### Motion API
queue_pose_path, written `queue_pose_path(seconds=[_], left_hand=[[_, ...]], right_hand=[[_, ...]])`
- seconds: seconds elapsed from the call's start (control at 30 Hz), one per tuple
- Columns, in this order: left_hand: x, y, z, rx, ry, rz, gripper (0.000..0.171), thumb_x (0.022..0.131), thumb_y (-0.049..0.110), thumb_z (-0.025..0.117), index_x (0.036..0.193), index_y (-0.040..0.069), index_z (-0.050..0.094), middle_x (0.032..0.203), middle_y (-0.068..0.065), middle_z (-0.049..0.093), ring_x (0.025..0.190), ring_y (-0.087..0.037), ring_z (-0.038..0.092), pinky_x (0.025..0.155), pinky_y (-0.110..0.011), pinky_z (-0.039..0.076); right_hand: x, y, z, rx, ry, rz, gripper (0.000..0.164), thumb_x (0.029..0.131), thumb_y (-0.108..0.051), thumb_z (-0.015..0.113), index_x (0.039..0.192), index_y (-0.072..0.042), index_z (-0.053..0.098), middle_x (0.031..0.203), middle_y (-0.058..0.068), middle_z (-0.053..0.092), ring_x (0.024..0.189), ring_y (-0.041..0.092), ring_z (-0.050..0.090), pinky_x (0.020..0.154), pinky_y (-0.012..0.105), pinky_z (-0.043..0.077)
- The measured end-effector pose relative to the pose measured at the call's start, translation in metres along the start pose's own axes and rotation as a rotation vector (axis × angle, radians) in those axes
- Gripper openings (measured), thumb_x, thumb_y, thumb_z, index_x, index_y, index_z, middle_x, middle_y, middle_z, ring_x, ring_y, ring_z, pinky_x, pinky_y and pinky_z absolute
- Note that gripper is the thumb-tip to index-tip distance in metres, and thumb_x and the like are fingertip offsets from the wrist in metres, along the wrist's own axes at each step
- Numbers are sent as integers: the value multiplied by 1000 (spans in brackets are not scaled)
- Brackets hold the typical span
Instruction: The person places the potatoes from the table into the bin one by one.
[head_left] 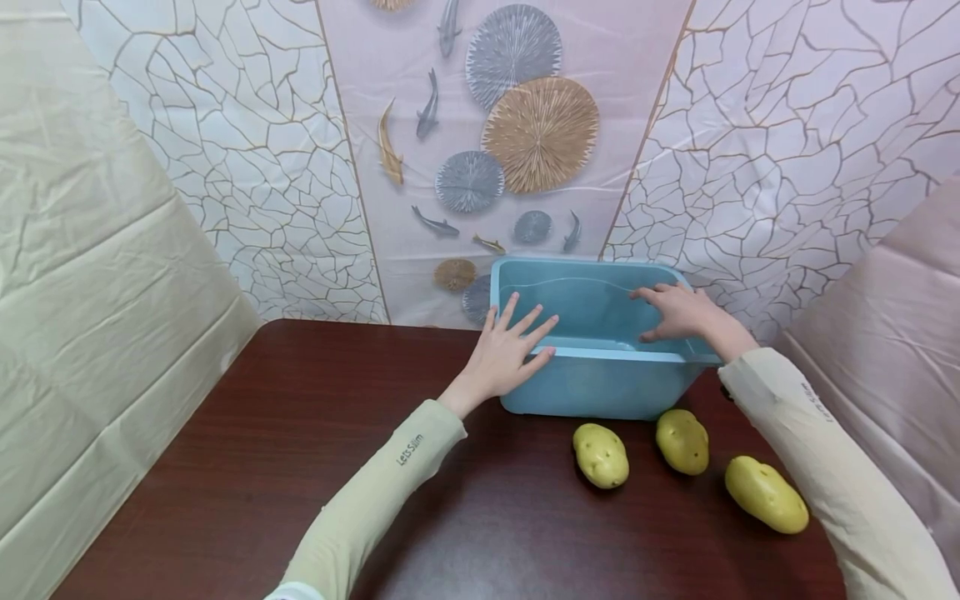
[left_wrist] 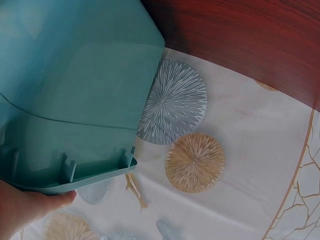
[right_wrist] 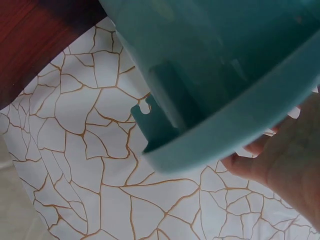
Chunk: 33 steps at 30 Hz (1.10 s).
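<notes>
A light blue plastic bin [head_left: 592,385] stands near the back edge of the table. My left hand [head_left: 504,358] is at its left front corner, fingers spread and straight. In the left wrist view, the thumb of that hand [left_wrist: 30,202] lies right at the bin's rim [left_wrist: 95,179]. Over the bin's right end is my right hand [head_left: 678,315], its fingers extended and slightly bent above the inside. The right wrist view shows the right hand [right_wrist: 285,155] close beside the rim [right_wrist: 225,135], part of it hidden behind the bin. Neither hand grips anything.
Three yellow potatoes lie on the dark red-brown table [head_left: 315,467]: one potato [head_left: 601,456] in front of the bin, another potato [head_left: 682,442] near its right corner, and a third potato [head_left: 767,494] beside my right sleeve. A patterned cloth [head_left: 277,150] hangs behind.
</notes>
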<state>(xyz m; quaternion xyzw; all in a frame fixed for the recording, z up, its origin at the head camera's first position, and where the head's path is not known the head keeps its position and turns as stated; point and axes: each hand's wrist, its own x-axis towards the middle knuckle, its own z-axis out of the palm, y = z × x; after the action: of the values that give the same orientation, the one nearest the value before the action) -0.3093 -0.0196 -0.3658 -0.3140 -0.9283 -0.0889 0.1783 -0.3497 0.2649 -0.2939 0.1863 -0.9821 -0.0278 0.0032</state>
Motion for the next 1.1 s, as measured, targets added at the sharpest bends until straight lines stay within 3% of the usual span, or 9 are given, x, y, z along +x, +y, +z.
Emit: queue_pose_path(seconds=[0.33, 0.97, 1.1], left_hand=[[0, 0, -1, 3, 0, -5, 52, 94, 53, 23, 142, 34, 20, 148, 2, 24, 139, -26, -8, 110, -53, 9], [0, 0, 1, 6, 12, -1, 52, 93, 53, 22, 142, 34, 20, 147, 1, 27, 139, -27, -6, 109, -53, 10], [0, -1, 1, 7, 12, 2, 52, 93, 53, 22, 142, 34, 21, 147, 0, 27, 139, -28, -6, 109, -54, 11]], right_hand=[[-8, -1, 1, 14, 45, -30, 63, 74, -30, 70, 129, -10, 46, 124, 25, 47, 109, 47, 42, 81, 68, 31], [-21, -9, 1, 15, 167, -53, 54, 77, -27, 68, 125, -11, 50, 120, 21, 50, 106, 43, 45, 69, 53, 37], [-26, -11, -2, 21, 196, -71, 52, 78, -26, 66, 125, -11, 50, 120, 20, 50, 106, 42, 45, 71, 55, 36]])
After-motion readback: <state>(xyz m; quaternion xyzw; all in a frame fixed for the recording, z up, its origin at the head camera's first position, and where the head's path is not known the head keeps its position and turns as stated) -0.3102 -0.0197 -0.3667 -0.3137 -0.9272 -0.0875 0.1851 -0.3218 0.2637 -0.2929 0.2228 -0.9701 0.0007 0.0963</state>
